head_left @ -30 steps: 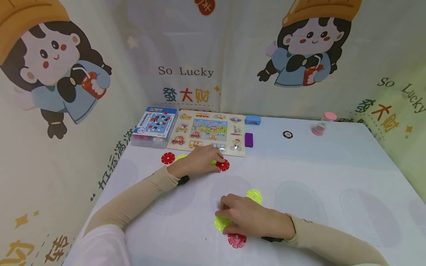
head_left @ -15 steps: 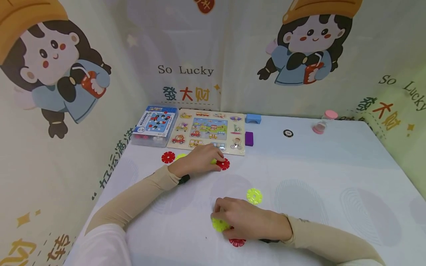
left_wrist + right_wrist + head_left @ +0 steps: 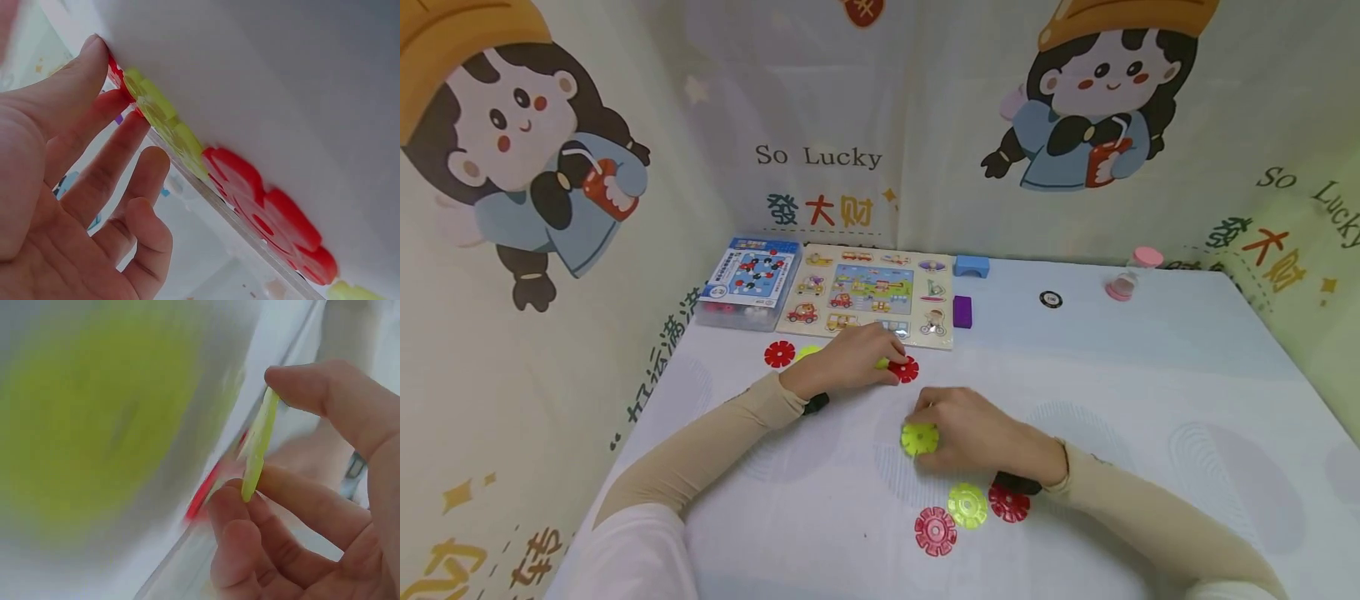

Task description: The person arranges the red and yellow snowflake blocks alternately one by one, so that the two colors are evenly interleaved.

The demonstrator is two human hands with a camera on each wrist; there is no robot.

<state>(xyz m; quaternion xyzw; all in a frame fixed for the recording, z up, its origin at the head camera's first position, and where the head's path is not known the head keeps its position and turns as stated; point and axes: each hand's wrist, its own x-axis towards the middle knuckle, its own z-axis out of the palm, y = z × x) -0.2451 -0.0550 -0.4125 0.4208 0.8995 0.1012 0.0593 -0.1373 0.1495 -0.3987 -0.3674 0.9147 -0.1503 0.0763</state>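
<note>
Yellow disc [image 3: 920,439], "So Lucky" backdrop [image 3: 940,125]

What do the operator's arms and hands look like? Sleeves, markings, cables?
Left hand and right hand: bare, no gloves. Close-fitting beige fabric sleeves reach both wrists; white fabric sleeves show further up. Small black object at each wrist. Small dark marking near the right cuff, too small to read. No cables visible.

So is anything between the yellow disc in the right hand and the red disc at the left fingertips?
Only the fingers of the right hand holding the yellow disc; beyond them, bare table shows up to the red disc and left hand.
</note>
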